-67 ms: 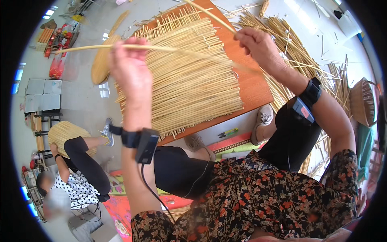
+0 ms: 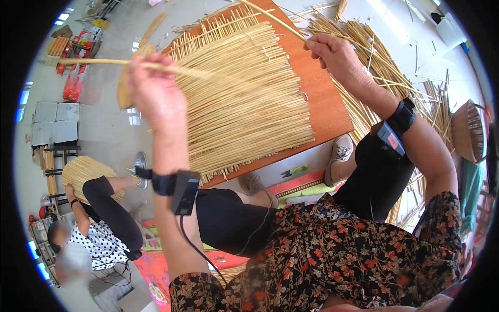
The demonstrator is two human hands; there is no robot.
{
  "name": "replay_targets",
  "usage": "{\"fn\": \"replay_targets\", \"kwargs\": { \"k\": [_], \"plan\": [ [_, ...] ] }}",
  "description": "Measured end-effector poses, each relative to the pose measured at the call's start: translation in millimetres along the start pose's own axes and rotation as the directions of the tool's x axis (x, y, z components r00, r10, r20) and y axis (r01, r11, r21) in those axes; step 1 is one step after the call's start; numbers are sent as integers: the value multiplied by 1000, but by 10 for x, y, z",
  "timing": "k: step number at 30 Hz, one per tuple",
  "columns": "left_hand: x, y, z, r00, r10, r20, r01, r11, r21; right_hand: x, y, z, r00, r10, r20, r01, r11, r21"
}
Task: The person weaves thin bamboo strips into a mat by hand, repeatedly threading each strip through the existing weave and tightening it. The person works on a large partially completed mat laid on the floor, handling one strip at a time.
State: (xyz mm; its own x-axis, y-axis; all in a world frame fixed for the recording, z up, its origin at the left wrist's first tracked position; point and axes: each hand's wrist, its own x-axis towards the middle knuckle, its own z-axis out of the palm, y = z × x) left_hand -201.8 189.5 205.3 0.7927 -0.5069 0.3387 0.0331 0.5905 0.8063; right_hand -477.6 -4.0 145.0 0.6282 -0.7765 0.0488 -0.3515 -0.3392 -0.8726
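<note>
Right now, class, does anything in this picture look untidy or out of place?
Yes: right of the orange board, loose stalks lie strewn across the floor at differing angles, unlike the closely aligned stalk mat.

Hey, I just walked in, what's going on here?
A person is handling plant stalks. Their left hand holds a long pale stalk, blurred toward its right end; their right hand grips another stalk. Below lies a stalk mat on an orange board, with loose stalks to the right. Another person is off to the left.
</note>
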Motion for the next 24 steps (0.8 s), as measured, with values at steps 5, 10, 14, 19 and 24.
{"fn": "replay_targets", "kwargs": {
  "k": [5,10,14,19,24],
  "plan": [
    [-109,461,185,929,305,209,-369,721,587,140,-7,191,886,-429,175,461,856,-236],
    [-371,-50,46,785,-169,597,-581,135,803,160,-166,336,764,-577,289,639,738,-217],
    [-402,-201,-99,812,-451,370,-300,220,928,223,-183,298,689,-710,143,704,611,-363],
    [-281,-169,-325,822,-492,287,-130,329,935,55,-641,105,936,35,350,59,965,-254],
    [-333,-154,-319,783,-568,253,40,453,891,192,-393,221,930,303,209,-368,742,560]
  ]
}}
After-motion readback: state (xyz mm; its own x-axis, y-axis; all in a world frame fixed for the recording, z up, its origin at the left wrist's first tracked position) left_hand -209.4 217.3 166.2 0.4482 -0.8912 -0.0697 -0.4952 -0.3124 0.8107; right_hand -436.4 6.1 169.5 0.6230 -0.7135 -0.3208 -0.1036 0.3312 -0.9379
